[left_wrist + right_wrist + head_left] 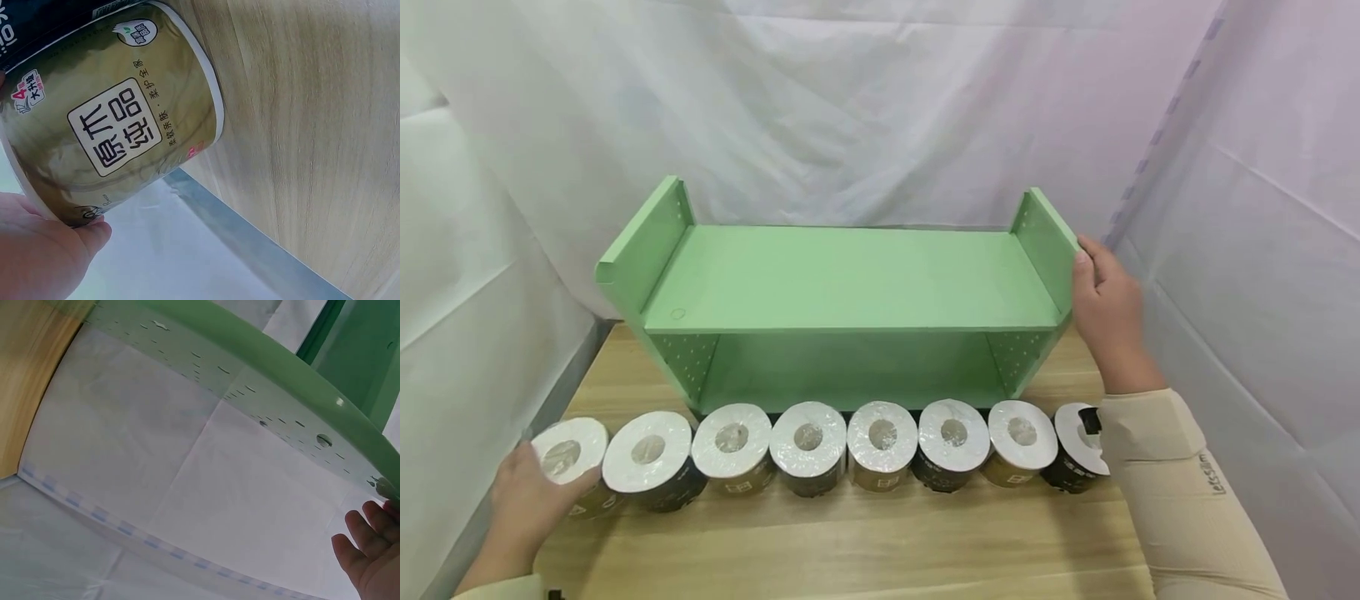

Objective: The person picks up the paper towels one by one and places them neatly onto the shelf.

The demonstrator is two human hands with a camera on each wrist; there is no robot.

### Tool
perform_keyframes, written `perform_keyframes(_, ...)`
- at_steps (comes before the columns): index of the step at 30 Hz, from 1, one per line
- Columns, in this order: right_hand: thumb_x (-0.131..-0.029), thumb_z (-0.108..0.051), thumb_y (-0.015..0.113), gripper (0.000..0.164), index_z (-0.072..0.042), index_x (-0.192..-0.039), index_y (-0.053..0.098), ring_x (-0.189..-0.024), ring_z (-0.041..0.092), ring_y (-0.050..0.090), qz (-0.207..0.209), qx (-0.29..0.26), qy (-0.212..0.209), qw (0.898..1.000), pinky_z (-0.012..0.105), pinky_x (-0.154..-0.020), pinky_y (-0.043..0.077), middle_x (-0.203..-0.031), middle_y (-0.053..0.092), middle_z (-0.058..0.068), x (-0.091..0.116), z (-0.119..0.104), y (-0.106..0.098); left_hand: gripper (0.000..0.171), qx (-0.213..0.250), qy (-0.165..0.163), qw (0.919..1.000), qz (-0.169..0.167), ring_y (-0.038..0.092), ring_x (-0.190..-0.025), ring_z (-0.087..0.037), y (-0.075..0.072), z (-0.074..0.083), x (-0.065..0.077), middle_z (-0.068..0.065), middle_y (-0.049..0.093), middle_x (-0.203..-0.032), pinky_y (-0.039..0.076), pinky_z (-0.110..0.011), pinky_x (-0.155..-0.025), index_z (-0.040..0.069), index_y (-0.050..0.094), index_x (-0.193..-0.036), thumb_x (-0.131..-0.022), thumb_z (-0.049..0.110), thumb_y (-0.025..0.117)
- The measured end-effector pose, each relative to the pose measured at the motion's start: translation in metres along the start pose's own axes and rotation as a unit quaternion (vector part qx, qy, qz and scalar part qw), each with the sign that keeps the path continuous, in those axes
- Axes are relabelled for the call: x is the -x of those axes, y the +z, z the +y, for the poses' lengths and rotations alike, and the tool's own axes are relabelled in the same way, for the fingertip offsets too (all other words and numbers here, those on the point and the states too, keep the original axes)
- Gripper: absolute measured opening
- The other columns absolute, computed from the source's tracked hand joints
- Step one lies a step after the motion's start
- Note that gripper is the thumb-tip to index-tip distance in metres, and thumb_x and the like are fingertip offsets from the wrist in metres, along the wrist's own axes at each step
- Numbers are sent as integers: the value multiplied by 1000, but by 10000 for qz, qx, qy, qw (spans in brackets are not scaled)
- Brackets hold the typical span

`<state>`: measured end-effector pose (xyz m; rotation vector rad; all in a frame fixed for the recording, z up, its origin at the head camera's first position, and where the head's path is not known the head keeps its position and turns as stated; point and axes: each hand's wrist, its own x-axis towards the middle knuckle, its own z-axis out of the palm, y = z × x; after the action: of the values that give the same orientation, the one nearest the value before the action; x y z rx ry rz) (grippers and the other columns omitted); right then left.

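Observation:
Several wrapped toilet rolls stand on end in a row in the head view, some in brown wrappers and some in black. My left hand [527,496] grips the leftmost toilet roll [115,112], a brown-wrapped one, its thumb across the near side and its fingers at the far left. Behind the row is a green two-tier shelf [857,279] with raised side panels. My right hand [1108,304] touches the upper front corner of the right side panel [262,394]. Its other fingers [359,540] are loosely bent beside the panel's outer face.
The wooden table [820,550] carries the shelf and rolls. White cloth [880,108] hangs behind and along both sides. A black-wrapped roll [1067,475] at the right end is partly covered by the right sleeve [1180,492].

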<state>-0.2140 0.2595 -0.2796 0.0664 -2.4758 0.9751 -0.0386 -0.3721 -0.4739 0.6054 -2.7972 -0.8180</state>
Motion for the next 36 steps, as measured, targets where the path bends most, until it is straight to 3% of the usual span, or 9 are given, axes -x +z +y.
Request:
perform_keyframes(5, -103, -34, 33, 49, -11, -143, 47, -127, 31, 49, 268, -13, 58, 9996, 52, -98, 40, -141, 50, 13, 1, 3, -2, 103, 116, -289, 9993, -201, 9, -130, -63, -3, 12, -2, -53, 10, -135, 17, -70, -102, -25, 3, -139, -76, 25, 67)
perform_keyframes(8, -103, -34, 33, 48, -12, -142, 49, -92, 27, 59, 410, 94, 54, 9991, 42, -82, 41, -122, 62, 21, 4, 4, -2, 103, 208, -466, 9984, -258, 9, -129, -64, -4, 17, -3, -52, 8, -136, 19, -70, -101, -26, 3, -139, -75, 24, 67)
perform_keyframes(10, -103, -34, 33, 48, -12, -142, 49, -67, 19, 48, 498, 151, 41, 9986, 35, -73, 37, -98, 61, 24, 5, 5, -2, 103, 291, -565, 9976, -285, 8, -130, -63, -4, 19, -3, -52, 7, -137, 19, -70, -102, -25, 3, -139, -75, 24, 68)
perform_keyframes(12, -103, -34, 33, 48, -13, -142, 50, -57, 17, 34, 577, 176, 25, 9982, 31, -69, 32, -83, 54, 23, 6, 5, -2, 102, 372, -592, 9972, -275, 7, -131, -62, -4, 22, -4, -51, 7, -138, 19, -69, -102, -25, 5, -139, -75, 23, 68)
perform_keyframes(16, -102, -34, 33, 47, -14, -141, 51, -65, 9, 39, 652, 135, 58, 9978, 32, -73, 35, -103, 63, 23, 6, 6, -1, 99, 436, -559, 9973, -188, 8, -132, -60, -3, 23, -4, -51, 11, -137, 19, -69, -102, -25, 9, -139, -75, 22, 69)
perform_keyframes(22, -103, -35, 33, 48, -14, -142, 50, -72, 17, 45, 578, 106, 108, 9982, 36, -74, 38, -126, 61, 16, 7, 5, 1, 97, 439, -658, 9968, -104, 10, -131, -60, -2, 16, -3, -50, 13, -137, 20, -67, -104, -26, 14, -136, -73, 21, 71)
perform_keyframes(25, -103, -34, 34, 47, -12, -141, 51, -68, 17, 45, 617, 97, 31, 9980, 33, -70, 37, -122, 63, 18, 7, 6, 3, 97, 432, -730, 9964, -72, 12, -130, -60, -2, 12, -2, -50, 13, -137, 20, -67, -104, -26, 14, -136, -72, 20, 71)
perform_keyframes(30, -103, -34, 32, 48, -12, -141, 50, -46, 10, 25, 615, 114, -1, 9980, 30, -61, 31, -76, 49, 19, 8, 7, 5, 96, 455, -878, 9951, 41, 14, -128, -63, -3, 11, 0, -49, 12, -139, 20, -66, -104, -25, 15, -135, -71, 20, 71)
perform_keyframes(36, -103, -34, 32, 48, -12, -142, 50, -61, 19, 36, 580, 74, 59, 9983, 37, -75, 36, -123, 62, 18, 7, 7, 7, 99, 423, -993, 9942, -31, 13, -127, -64, -10, 12, 2, -49, 7, -141, 20, -67, -102, -25, 10, -137, -72, 20, 71)
